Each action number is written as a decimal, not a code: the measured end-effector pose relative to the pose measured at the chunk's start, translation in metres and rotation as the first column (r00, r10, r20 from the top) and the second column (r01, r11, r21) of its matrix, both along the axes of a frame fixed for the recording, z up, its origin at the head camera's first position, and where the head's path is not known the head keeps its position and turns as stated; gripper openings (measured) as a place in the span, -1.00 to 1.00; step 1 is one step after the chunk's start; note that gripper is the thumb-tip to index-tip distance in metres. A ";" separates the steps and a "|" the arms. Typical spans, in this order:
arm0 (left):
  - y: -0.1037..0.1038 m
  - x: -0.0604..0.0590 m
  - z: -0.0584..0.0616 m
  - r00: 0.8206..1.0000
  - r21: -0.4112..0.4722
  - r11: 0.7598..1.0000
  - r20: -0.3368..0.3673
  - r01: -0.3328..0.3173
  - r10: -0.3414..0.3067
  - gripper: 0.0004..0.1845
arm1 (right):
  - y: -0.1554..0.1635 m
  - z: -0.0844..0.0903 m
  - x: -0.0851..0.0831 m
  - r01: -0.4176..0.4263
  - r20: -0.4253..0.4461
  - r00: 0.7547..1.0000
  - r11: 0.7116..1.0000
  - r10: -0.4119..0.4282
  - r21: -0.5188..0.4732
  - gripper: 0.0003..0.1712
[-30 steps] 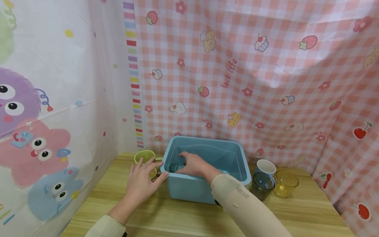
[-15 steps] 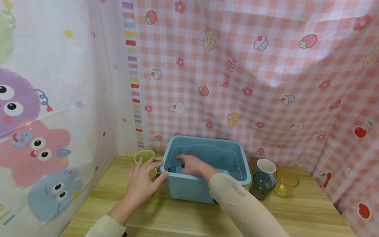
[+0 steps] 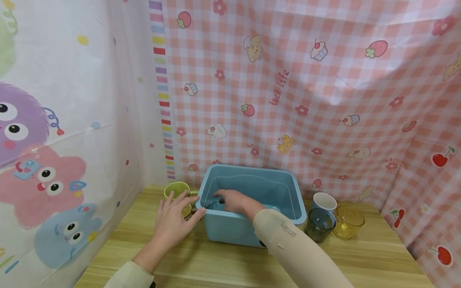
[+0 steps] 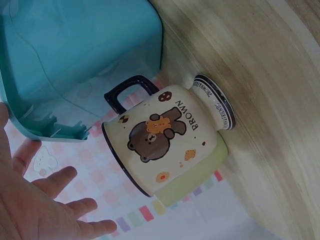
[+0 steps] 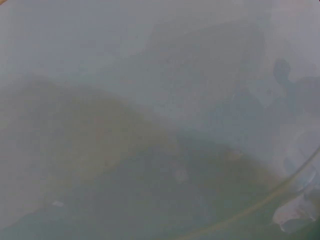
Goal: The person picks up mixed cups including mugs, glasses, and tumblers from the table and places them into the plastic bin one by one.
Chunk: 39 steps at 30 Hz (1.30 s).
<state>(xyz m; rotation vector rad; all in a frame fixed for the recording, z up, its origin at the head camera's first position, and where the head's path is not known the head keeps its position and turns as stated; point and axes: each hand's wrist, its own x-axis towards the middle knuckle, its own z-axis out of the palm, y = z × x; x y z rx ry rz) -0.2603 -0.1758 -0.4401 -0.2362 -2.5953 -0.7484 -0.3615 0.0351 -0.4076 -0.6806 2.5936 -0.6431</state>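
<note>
A blue plastic tub (image 3: 230, 232) is seen standing on the wooden tabletop (image 3: 223, 268), close to the pink checked cloth backdrop (image 3: 324, 100). The right hand (image 3: 232, 200) is reached down inside the tub at its near left corner, where it is laid over a dark blue-grey tumbler (image 3: 215, 206), of which only part of a rounded, translucent rim is shown above the tub's wall. Whether the fingers of this grip are curled round the tumbler or merely rested on it cannot be told, since the right wrist view is filled with a grey-green blur.

The left hand (image 3: 174, 222) is held flat with its fingers spread and straight, the fingertips (image 3: 200, 213) being set against the tub's outer left corner. Nothing is held in this grip. Just beyond it, a cartoon bear mug (image 4: 165, 145) is found standing on the tabletop beside the tub: cream outside with a brown bear, biscuits and the word BROWN printed on it, a dark handle and rim, and a pale green inside.

To the right of the tub, three more vessels are grouped together: a white cup (image 3: 324, 201), a smoky grey tumbler (image 3: 318, 224) and a yellow glass bowl (image 3: 348, 222).
</note>
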 end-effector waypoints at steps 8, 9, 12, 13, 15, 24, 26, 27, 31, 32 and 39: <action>0.000 0.001 0.001 1.000 -0.005 1.000 -0.017 -0.006 0.006 -0.45 | -0.001 0.001 -0.001 -0.032 0.049 0.998 0.999 0.032 0.009 -0.32; 0.000 0.001 0.001 1.000 -0.002 1.000 -0.017 -0.006 0.006 -0.45 | -0.001 0.002 -0.001 -0.033 0.053 0.998 0.999 0.032 0.008 -0.32; 0.001 0.002 0.002 1.000 -0.004 1.000 -0.015 -0.007 0.007 -0.45 | -0.001 0.002 0.000 -0.042 0.053 0.998 0.999 0.041 0.015 -0.31; 0.001 0.002 0.003 1.000 -0.004 1.000 -0.013 -0.007 0.007 -0.45 | -0.001 0.003 0.000 -0.047 0.050 0.998 0.999 0.046 0.020 -0.30; 0.000 0.002 0.002 1.000 -0.008 1.000 -0.009 -0.009 0.009 -0.45 | -0.002 0.004 0.000 -0.057 0.047 0.997 0.998 0.056 0.030 -0.29; -0.001 0.001 0.001 1.000 -0.003 1.000 -0.005 -0.010 0.010 -0.43 | 0.000 0.004 -0.005 -0.105 0.061 0.993 0.992 0.101 0.075 -0.25; 0.000 0.001 0.001 1.000 -0.005 1.000 -0.006 -0.011 0.011 -0.43 | 0.001 0.005 -0.004 -0.108 0.064 0.993 0.990 0.102 0.090 -0.25; 0.000 0.001 0.001 1.000 -0.006 1.000 -0.006 -0.011 0.011 -0.43 | 0.002 0.006 -0.004 -0.110 0.066 0.992 0.989 0.104 0.096 -0.24; 0.000 0.002 0.001 1.000 -0.005 1.000 -0.012 -0.012 0.012 -0.44 | 0.004 0.007 -0.004 -0.127 0.067 0.991 0.985 0.120 0.115 -0.23; 0.000 0.001 0.001 1.000 -0.003 1.000 -0.014 -0.012 0.012 -0.45 | 0.005 0.008 -0.005 -0.131 0.070 0.990 0.985 0.123 0.113 -0.23; 0.001 0.002 0.000 1.000 0.006 1.000 -0.021 -0.012 0.012 -0.45 | 0.007 0.009 -0.004 -0.141 0.069 0.989 0.986 0.135 0.092 -0.28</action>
